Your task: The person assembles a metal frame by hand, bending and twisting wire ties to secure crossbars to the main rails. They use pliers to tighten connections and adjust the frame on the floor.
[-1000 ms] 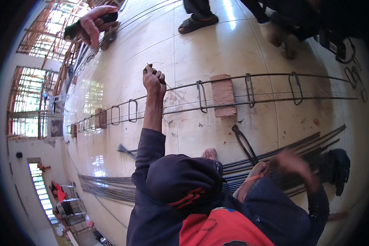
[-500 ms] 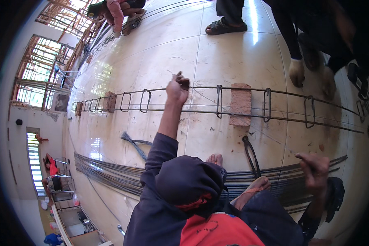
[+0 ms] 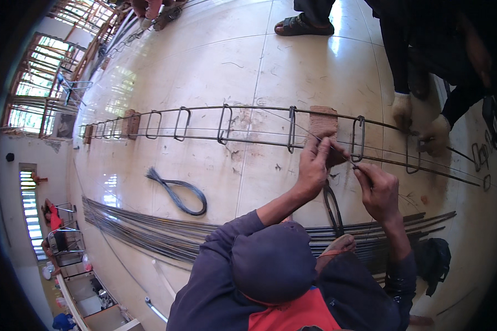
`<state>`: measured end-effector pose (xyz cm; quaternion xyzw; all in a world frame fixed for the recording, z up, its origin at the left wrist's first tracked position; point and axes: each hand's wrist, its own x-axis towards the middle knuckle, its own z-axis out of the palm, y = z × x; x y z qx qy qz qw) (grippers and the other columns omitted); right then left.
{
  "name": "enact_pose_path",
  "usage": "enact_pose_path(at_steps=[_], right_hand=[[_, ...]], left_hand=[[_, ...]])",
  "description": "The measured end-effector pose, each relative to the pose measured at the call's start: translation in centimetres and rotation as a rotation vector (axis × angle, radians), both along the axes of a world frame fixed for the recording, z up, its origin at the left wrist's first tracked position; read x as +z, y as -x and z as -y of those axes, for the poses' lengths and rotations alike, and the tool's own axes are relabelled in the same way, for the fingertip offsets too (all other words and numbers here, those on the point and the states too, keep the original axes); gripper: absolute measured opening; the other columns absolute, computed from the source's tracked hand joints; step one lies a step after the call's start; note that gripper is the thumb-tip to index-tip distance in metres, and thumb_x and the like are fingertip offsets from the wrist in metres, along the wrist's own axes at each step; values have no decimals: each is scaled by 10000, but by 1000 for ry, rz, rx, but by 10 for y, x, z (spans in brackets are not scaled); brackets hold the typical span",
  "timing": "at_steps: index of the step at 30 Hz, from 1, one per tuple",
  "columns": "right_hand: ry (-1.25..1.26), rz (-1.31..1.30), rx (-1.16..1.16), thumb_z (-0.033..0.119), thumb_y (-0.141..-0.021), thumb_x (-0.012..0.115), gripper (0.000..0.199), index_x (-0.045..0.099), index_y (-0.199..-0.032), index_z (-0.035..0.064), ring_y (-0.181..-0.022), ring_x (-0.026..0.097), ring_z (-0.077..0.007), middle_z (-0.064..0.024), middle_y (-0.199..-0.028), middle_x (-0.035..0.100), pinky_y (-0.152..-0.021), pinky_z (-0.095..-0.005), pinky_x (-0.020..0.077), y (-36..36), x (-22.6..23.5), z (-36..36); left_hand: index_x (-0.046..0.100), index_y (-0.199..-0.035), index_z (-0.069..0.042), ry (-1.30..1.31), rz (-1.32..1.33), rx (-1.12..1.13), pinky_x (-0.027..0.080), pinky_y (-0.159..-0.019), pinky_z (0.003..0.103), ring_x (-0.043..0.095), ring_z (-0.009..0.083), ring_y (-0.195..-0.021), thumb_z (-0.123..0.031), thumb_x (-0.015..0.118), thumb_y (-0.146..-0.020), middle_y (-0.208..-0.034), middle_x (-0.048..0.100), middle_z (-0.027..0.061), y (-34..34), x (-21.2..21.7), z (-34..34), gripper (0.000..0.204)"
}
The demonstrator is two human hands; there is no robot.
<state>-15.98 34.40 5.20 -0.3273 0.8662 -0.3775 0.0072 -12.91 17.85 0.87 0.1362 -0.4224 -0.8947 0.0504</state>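
My left hand [image 3: 315,170] pinches a thin dark piece of wire [image 3: 318,137] above the brick under the steel bars. Facing it, my right hand [image 3: 380,190] is closed, thumb and finger pressed on the wire's other end. Beneath them run two long rebars [image 3: 254,142] with rectangular stirrups [image 3: 291,129] hung along them. One stirrup [image 3: 358,138] stands just beyond my right hand. The reddish brick [image 3: 323,118] is partly hidden by my left hand. Dark pincers [image 3: 332,207] lie on the floor near my foot.
A looped bundle of tie wire [image 3: 190,190] lies left. Long loose rebars [image 3: 143,234] stretch across the floor by my feet. At the far right, a co-worker's gloved hands [image 3: 435,134] touch the rebars. Another brick [image 3: 131,124] props the bars at left.
My left hand has come back from the bars at left to meet my right hand, which moved inward. One stirrup has shifted right along the bars. The co-worker's gloved hands now reach the rebars.
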Motion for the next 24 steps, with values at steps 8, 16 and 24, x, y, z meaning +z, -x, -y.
enact_pose_path(at_steps=[8, 16, 24], right_hand=[[-90, 187, -111, 22, -840, 549, 162, 624, -983, 34, -834, 643, -303, -159, -905, 650, -698, -346, 493, -10, -5, -43], [-287, 105, -61, 17, -818, 569, 183, 633, -986, 50, -654, 587, -315, -156, -744, 578, -591, -378, 443, -7, 0, -21], [-400, 100, 57, -39, -797, 548, 216, 629, -987, 26, -642, 531, -283, -128, -702, 499, -581, -338, 413, -9, 34, -17]], left_hand=[[356, -1325, -42, -66, -97, 452, 480, -723, 280, 488, 96, -681, -221, 366, -993, -757, 447, -1, 23, 13, 64, 378], [373, -1322, -92, -356, 147, 540, 352, -490, 210, 367, 67, -578, -222, 317, -1004, -712, 364, -23, 7, -3, 60, 348], [505, -1031, -112, -195, 357, 818, 217, -366, 188, 271, 24, -449, -247, 374, -987, -612, 313, -62, 12, -49, 81, 193]])
